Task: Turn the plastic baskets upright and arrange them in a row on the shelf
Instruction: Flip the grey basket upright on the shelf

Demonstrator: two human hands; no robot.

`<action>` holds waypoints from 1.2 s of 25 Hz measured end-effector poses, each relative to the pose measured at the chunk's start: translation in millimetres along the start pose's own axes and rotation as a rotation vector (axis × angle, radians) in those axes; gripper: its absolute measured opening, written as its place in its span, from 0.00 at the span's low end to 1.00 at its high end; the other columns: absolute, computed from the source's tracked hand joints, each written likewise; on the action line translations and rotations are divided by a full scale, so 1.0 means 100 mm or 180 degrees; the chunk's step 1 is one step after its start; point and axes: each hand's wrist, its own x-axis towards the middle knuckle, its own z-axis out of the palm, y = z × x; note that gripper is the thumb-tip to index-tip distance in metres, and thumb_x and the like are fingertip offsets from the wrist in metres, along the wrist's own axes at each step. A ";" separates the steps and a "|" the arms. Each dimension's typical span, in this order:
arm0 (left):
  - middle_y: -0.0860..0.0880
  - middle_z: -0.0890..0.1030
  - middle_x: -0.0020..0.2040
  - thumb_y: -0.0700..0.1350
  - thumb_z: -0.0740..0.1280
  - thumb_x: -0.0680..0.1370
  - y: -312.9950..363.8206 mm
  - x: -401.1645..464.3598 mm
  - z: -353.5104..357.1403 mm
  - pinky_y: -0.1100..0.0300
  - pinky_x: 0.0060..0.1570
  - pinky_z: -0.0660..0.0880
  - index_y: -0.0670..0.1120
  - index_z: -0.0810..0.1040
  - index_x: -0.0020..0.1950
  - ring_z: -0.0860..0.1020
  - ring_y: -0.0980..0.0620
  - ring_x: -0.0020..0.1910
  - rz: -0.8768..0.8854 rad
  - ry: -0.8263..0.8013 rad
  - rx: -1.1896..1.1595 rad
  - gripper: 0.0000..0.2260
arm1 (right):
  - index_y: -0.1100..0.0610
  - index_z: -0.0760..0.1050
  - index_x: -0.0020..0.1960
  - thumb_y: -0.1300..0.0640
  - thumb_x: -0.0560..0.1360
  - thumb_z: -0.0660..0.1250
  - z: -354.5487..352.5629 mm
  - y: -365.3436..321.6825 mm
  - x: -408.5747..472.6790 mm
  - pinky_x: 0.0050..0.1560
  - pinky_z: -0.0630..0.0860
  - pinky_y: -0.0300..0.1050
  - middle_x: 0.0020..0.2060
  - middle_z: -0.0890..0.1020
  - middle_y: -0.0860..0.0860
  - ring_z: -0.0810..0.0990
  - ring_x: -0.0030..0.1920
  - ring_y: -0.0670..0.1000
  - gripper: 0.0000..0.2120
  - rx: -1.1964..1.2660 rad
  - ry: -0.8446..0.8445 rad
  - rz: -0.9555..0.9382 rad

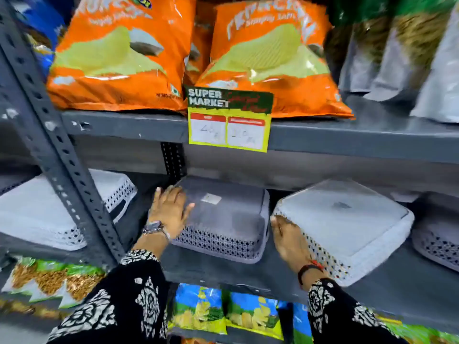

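Observation:
Several grey plastic baskets with perforated sides lie upside down on the middle shelf (248, 276). My left hand (170, 209) rests flat, fingers spread, on the left corner of the middle basket (228, 217). My right hand (289, 240) grips the near left corner of the tilted basket (342, 224) to its right. A further basket (439, 242) shows at the far right edge. Another basket (37, 209) lies left of the upright post.
A perforated grey shelf post (62, 155) runs diagonally at the left. Orange chip bags (119, 58) and grey pouches (397, 58) fill the upper shelf. A price tag (229, 120) hangs from its edge. Snack packets (223, 311) sit on the shelf below.

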 end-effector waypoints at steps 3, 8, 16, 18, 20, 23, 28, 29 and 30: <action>0.41 0.63 0.74 0.57 0.47 0.78 -0.44 0.47 0.22 0.47 0.76 0.49 0.41 0.64 0.71 0.58 0.43 0.74 -0.0899 -0.0376 -0.0376 0.28 | 0.62 0.74 0.40 0.50 0.79 0.52 0.27 0.03 0.34 0.41 0.67 0.46 0.38 0.80 0.61 0.77 0.45 0.59 0.20 0.0335 0.0011 0.0692; 0.31 0.67 0.69 0.56 0.49 0.80 -0.89 0.98 0.56 0.44 0.70 0.64 0.34 0.66 0.69 0.67 0.34 0.68 -0.1588 -0.1235 -0.1472 0.30 | 0.63 0.78 0.45 0.47 0.76 0.58 0.51 0.24 0.60 0.42 0.68 0.42 0.42 0.79 0.56 0.76 0.47 0.56 0.20 0.0767 -0.0142 0.1533; 0.32 0.64 0.72 0.54 0.44 0.81 -0.85 1.06 0.53 0.52 0.71 0.59 0.30 0.64 0.69 0.63 0.38 0.72 -0.2071 -0.1475 -0.1982 0.31 | 0.61 0.78 0.56 0.31 0.53 0.66 0.57 0.30 0.61 0.60 0.75 0.55 0.51 0.83 0.59 0.80 0.52 0.58 0.42 0.1578 -0.0348 0.1701; 0.32 0.66 0.71 0.55 0.44 0.81 -0.87 1.02 0.50 0.52 0.71 0.61 0.30 0.65 0.68 0.65 0.38 0.71 -0.2133 -0.1348 -0.2061 0.31 | 0.61 0.77 0.57 0.36 0.55 0.68 0.50 0.21 0.61 0.61 0.75 0.51 0.52 0.83 0.57 0.80 0.54 0.55 0.38 0.1819 -0.0370 0.1514; 0.32 0.67 0.70 0.57 0.42 0.80 -0.88 1.03 0.43 0.51 0.71 0.62 0.31 0.66 0.68 0.66 0.38 0.70 -0.2264 -0.1069 -0.2411 0.33 | 0.58 0.78 0.54 0.37 0.51 0.75 0.44 0.18 0.65 0.55 0.78 0.39 0.47 0.85 0.50 0.82 0.50 0.48 0.38 0.2189 -0.0400 0.1230; 0.46 0.72 0.66 0.64 0.40 0.77 -0.82 1.07 0.32 0.51 0.70 0.64 0.40 0.70 0.68 0.72 0.46 0.64 -0.2434 -0.0685 -0.3808 0.36 | 0.56 0.69 0.61 0.58 0.67 0.73 0.36 0.13 0.73 0.56 0.75 0.33 0.54 0.80 0.45 0.79 0.51 0.38 0.25 0.2169 -0.0332 0.0668; 0.36 0.85 0.48 0.52 0.51 0.81 -0.93 1.08 0.10 0.55 0.41 0.80 0.42 0.81 0.41 0.84 0.50 0.48 -0.2333 -0.0824 -0.4749 0.23 | 0.62 0.70 0.60 0.71 0.70 0.66 0.29 0.25 0.62 0.62 0.74 0.52 0.54 0.79 0.61 0.80 0.51 0.40 0.20 0.1097 -0.0257 0.0577; 0.36 0.84 0.49 0.51 0.54 0.80 -0.96 1.12 0.08 0.58 0.33 0.81 0.38 0.81 0.47 0.84 0.49 0.48 -0.2360 -0.1143 -0.4791 0.21 | 0.65 0.70 0.61 0.67 0.71 0.67 0.31 0.32 0.57 0.59 0.76 0.49 0.50 0.80 0.62 0.81 0.49 0.41 0.19 0.1027 -0.0379 0.0772; 0.34 0.79 0.60 0.47 0.55 0.80 -0.99 1.15 0.10 0.59 0.43 0.81 0.34 0.75 0.59 0.79 0.47 0.59 -0.2297 -0.1353 -0.4588 0.19 | 0.65 0.70 0.61 0.62 0.72 0.67 0.30 0.35 0.51 0.55 0.79 0.45 0.46 0.82 0.58 0.82 0.45 0.38 0.19 0.1146 -0.0490 0.0865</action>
